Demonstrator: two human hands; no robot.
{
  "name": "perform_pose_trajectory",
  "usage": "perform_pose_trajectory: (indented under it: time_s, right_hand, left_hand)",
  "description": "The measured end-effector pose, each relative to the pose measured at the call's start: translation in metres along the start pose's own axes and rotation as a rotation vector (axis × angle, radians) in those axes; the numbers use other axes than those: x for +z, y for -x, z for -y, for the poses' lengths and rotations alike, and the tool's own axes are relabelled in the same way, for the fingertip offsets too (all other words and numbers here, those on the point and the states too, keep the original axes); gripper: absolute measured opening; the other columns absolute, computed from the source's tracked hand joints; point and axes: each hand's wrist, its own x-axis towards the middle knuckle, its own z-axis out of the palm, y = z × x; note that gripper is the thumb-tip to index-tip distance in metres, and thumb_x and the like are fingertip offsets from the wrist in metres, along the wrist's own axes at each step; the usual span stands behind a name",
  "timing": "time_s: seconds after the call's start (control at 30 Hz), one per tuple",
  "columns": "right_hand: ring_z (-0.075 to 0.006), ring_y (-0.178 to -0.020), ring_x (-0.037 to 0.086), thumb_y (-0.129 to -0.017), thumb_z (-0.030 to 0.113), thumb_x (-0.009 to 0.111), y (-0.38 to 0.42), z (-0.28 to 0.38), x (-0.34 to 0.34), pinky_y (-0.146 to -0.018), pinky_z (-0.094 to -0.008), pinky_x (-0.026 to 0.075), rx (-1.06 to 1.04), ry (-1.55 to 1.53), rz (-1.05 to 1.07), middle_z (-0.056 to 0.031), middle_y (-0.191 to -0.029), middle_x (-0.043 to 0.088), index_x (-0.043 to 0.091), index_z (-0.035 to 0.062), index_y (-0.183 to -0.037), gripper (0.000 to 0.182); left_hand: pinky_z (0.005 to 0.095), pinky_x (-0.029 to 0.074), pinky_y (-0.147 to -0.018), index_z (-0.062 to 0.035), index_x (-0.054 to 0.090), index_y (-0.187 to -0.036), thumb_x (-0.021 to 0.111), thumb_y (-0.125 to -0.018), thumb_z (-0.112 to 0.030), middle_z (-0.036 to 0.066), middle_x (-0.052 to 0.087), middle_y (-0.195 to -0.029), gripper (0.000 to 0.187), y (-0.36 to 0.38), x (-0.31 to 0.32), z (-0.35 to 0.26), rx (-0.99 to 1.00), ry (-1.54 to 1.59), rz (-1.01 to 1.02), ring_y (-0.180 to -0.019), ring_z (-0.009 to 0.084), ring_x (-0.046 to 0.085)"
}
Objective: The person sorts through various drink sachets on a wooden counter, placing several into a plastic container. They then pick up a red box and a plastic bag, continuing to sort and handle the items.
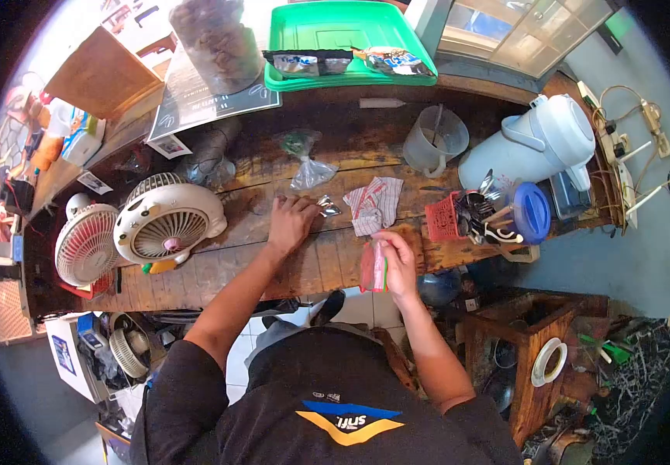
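Note:
My left hand (pixel 294 223) rests on the wooden table (pixel 249 263), fingers bent, beside a small shiny silver packet (pixel 328 206); whether the fingertips touch it is unclear. Near the table's front edge, my right hand (pixel 397 260) pinches the top of a pink and red packet (pixel 373 267) with some green on it. A striped red and white cloth (pixel 373 203) lies crumpled just beyond my right hand. Behind the silver packet sits a clear plastic bag (pixel 309 167) with something green inside.
Two small fans (pixel 168 221) (pixel 87 244) stand at the left. A green tray (pixel 342 39) holding packets is at the back. To the right are a clear mug (pixel 435 139), a light blue thermos (pixel 532 143), a red utensil basket (pixel 443 218) and a blue lid (pixel 532 213).

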Motion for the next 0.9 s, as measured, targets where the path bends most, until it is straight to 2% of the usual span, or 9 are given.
perform_pose_trajectory:
  time_s: [0.1,0.17,0.2,0.43,0.5,0.63,0.67,0.77,0.9]
  right_hand:
    - [-0.0095,-0.092,0.055,-0.094,0.012,0.051,-0.007,-0.011,-0.004,-0.085,-0.025,0.042,0.084,-0.023,0.057,-0.002,-0.097,0.062,0.064,0.0004,-0.099,0.018]
    - [-0.0088,-0.089,0.055,-0.095,0.015,0.052,-0.009,0.005,0.003,-0.083,-0.0246,0.042,0.152,-0.024,0.052,-0.0015,-0.094,0.063,0.065,0.0008,-0.097,0.02]
    - [-0.0081,-0.086,0.055,-0.096,0.019,0.052,-0.009,0.011,0.006,-0.081,-0.0243,0.042,0.219,-0.018,0.045,-0.0009,-0.091,0.063,0.065,0.0012,-0.096,0.022]
    - [-0.0093,-0.087,0.056,-0.1,0.037,0.046,-0.015,0.004,0.014,-0.08,-0.0241,0.043,0.142,-0.122,0.093,-0.0006,-0.092,0.062,0.063,0.0041,-0.097,0.037]
    - [-0.009,-0.087,0.055,-0.1,0.041,0.042,-0.014,0.014,0.02,-0.08,-0.0233,0.042,0.259,-0.384,-0.022,-0.0001,-0.092,0.061,0.061,0.0062,-0.097,0.04]
    - [-0.0077,-0.087,0.051,-0.096,0.025,0.056,-0.01,0.017,0.012,-0.08,-0.0237,0.041,0.138,-0.284,0.077,0.0014,-0.091,0.055,0.055,0.0081,-0.091,0.017]
    - [-0.0079,-0.088,0.051,-0.089,0.012,0.063,-0.009,0.003,0.009,-0.081,-0.0246,0.041,0.176,-0.276,0.051,0.0005,-0.093,0.054,0.052,0.008,-0.093,0.012]
    - [-0.0084,-0.088,0.05,-0.085,0.005,0.065,-0.006,0.004,0.007,-0.081,-0.0246,0.04,0.029,-0.224,0.049,0.0005,-0.094,0.052,0.049,0.0081,-0.093,0.018]
    - [-0.0082,-0.089,0.051,-0.086,0.004,0.065,-0.006,0.003,0.0,-0.08,-0.0248,0.042,0.083,-0.274,-0.01,0.0006,-0.095,0.052,0.049,0.0078,-0.094,0.018]
  left_hand:
    - [0.0411,0.042,-0.086,-0.0138,0.069,-0.105,0.064,-0.085,-0.021,0.005,0.067,-0.093,0.021,-0.003,-0.021,-0.017,-0.204,0.207,-0.064,-0.092,0.0245,0.06]
    - [0.0367,0.049,-0.076,-0.0083,0.07,-0.097,0.067,-0.083,-0.013,0.009,0.067,-0.085,0.015,-0.004,-0.046,-0.045,-0.194,0.609,-0.273,-0.083,0.0276,0.063]
    - [0.0342,0.051,-0.067,-0.0053,0.07,-0.097,0.069,-0.081,-0.008,0.01,0.067,-0.086,0.015,-0.003,-0.062,-0.063,-0.365,0.702,-0.196,-0.077,0.029,0.065]
    - [0.0326,0.052,-0.074,-0.004,0.07,-0.098,0.071,-0.079,-0.004,0.012,0.068,-0.094,0.019,0.004,-0.064,-0.106,-0.22,0.705,-0.265,-0.083,0.0264,0.066]
    - [0.0331,0.052,-0.079,-0.0055,0.07,-0.101,0.071,-0.078,-0.004,0.012,0.067,-0.099,0.023,0.005,-0.062,-0.103,-0.158,0.721,-0.225,-0.09,0.0262,0.065]
    - [0.0342,0.05,-0.083,-0.0057,0.069,-0.105,0.068,-0.079,-0.002,0.011,0.066,-0.104,0.026,0.008,-0.068,-0.103,-0.002,0.807,-0.142,-0.097,0.0265,0.062]
    - [0.0348,0.05,-0.084,-0.005,0.069,-0.106,0.068,-0.08,-0.001,0.011,0.065,-0.105,0.026,0.009,-0.068,-0.104,0.007,0.822,-0.125,-0.098,0.027,0.062]
    - [0.036,0.05,-0.085,-0.0035,0.068,-0.105,0.068,-0.08,-0.002,0.012,0.066,-0.104,0.026,0.014,-0.06,-0.105,-0.021,0.859,-0.081,-0.097,0.0273,0.063]
    - [0.0367,0.05,-0.086,-0.0041,0.068,-0.105,0.067,-0.081,-0.005,0.013,0.067,-0.103,0.024,0.012,-0.049,-0.103,-0.041,0.942,-0.034,-0.098,0.0281,0.063]
